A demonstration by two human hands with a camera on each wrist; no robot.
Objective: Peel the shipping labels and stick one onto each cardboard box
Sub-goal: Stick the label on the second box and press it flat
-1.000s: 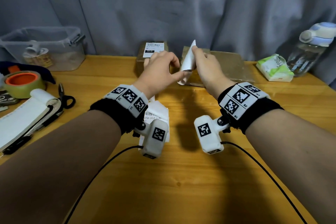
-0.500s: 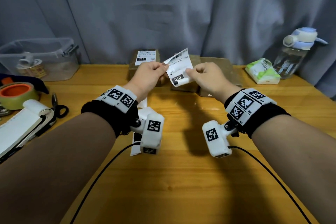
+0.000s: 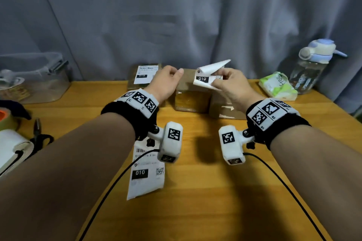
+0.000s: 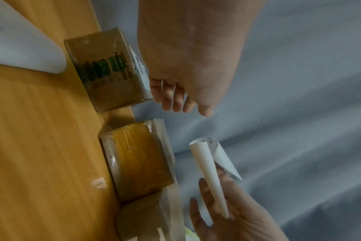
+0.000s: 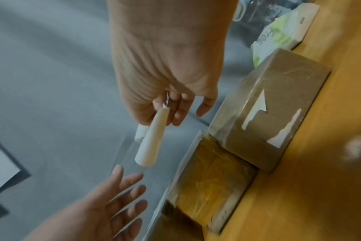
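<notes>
My right hand (image 3: pixel 220 82) pinches a white shipping label (image 3: pixel 205 77) marked 010, its upper part curled into a roll, above the brown middle box (image 3: pixel 191 100). The roll (image 5: pixel 151 140) pokes out from between thumb and fingers. My left hand (image 3: pixel 173 74) hovers a little to the left, fingers relaxed (image 5: pixel 124 192), holding nothing. The left box (image 3: pixel 133 76) carries a stuck label (image 3: pixel 146 74). The right box (image 3: pixel 225 110) shows white paper scraps (image 5: pixel 258 112) on its side. Another label sheet (image 3: pixel 146 173) lies on the table under my left wrist.
A grey curtain hangs right behind the boxes. A tissue pack (image 3: pixel 278 87) and a water bottle (image 3: pixel 311 66) stand at the back right. At the left are a clear plastic tub (image 3: pixel 33 78), a tape roll (image 3: pixel 7 119), scissors (image 3: pixel 38 133) and a label roll (image 3: pixel 11 148).
My left hand has let go of the label and drawn away to the left. The label, held flat between both hands before, now curls up in my right hand alone.
</notes>
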